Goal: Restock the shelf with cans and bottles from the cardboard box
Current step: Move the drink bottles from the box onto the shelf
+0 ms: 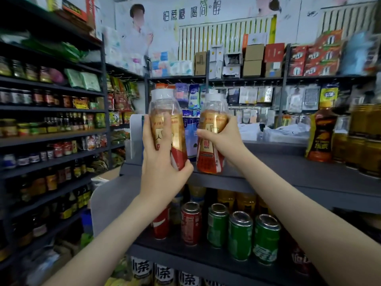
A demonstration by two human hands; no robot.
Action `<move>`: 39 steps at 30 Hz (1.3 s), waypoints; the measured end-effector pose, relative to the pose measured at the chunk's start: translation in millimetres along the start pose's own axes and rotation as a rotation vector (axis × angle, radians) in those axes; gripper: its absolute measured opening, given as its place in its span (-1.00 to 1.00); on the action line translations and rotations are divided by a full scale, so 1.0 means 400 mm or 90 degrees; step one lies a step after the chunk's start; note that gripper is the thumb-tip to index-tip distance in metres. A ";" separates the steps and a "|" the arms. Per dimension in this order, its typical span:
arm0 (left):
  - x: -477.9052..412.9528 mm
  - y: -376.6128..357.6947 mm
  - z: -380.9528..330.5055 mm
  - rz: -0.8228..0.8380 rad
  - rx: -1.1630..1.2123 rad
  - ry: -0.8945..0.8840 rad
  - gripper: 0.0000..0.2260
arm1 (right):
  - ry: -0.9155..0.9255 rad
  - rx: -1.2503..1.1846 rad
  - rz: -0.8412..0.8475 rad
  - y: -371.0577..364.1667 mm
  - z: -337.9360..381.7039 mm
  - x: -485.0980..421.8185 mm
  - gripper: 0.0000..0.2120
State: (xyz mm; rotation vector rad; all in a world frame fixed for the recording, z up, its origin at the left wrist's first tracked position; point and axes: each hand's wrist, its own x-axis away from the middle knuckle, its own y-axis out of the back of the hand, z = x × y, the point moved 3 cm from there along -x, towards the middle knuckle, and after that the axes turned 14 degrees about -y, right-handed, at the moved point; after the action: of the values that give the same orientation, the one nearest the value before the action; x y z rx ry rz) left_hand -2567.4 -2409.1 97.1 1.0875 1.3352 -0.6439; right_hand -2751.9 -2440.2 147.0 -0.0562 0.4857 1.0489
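Bottles of amber drink, two alike with white caps and gold-and-red labels, are held up at the top tier, one per hand. The left bottle [165, 106] leans slightly. The left hand [162, 172] grips its lower half, fingers [146, 131] curled round the far side and thumb hooked in near the base. The right bottle [210, 159] stands close to upright, with the right hand [223, 139] wrapped round its middle, thumb laid across the label and the other fingers curled behind. The two bottles sit just beside each other, narrowly apart.

Just under the right hand's fingers, that bottle's base meets the front lip of the top shelf [288, 174]; whether it rests there I cannot tell. The left bottle's base hangs above the lip.

Well to the right of the fingers, a dark tea bottle [321, 137] and gold containers [358, 145] stand on that shelf. Below the wrists, red cans [190, 223] and green cans [240, 238] line the lower shelf [185, 258].

Restocking looks partway done. The lower tier is well filled, a bare stretch lies between the fingers and the tea bottle, and these two are not yet set down. I cannot make out the cardboard box, so what remains in it cannot be judged.
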 end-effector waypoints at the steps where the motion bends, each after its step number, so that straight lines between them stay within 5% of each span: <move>1: -0.003 -0.003 0.003 -0.002 -0.006 0.001 -0.04 | -0.003 0.018 0.004 -0.003 -0.006 -0.010 -0.12; 7: -0.007 -0.022 -0.006 -0.012 -0.016 0.014 -0.05 | -0.005 0.117 0.045 0.017 -0.025 -0.045 0.07; 14: -0.033 -0.069 -0.038 -0.009 -0.023 -0.007 -0.07 | -0.003 0.288 0.050 0.037 -0.035 -0.056 -0.18; 19: -0.054 -0.098 -0.057 -0.024 0.000 -0.022 -0.10 | 0.055 0.228 0.126 0.068 -0.021 -0.029 -0.62; 23: -0.061 -0.104 -0.084 -0.025 0.006 -0.034 -0.02 | 0.092 0.148 0.022 0.107 -0.015 0.010 -0.54; 28: -0.080 -0.134 -0.138 -0.025 -0.003 -0.107 -0.05 | 0.081 -0.006 0.285 0.121 0.005 0.108 -0.43; 34: -0.116 -0.198 -0.197 0.005 0.040 -0.178 -0.11 | 0.060 0.013 0.241 0.199 0.013 0.106 -0.52; 39: -0.139 -0.245 -0.192 0.159 0.121 -0.176 -0.06 | 0.005 -0.020 0.236 0.264 -0.016 0.081 -0.61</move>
State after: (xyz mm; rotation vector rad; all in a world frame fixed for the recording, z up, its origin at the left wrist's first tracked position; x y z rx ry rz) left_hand -2697.2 -2391.5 134.5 1.2455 0.8978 -0.7152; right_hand -2830.1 -2361.7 147.4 0.0024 0.4975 1.4205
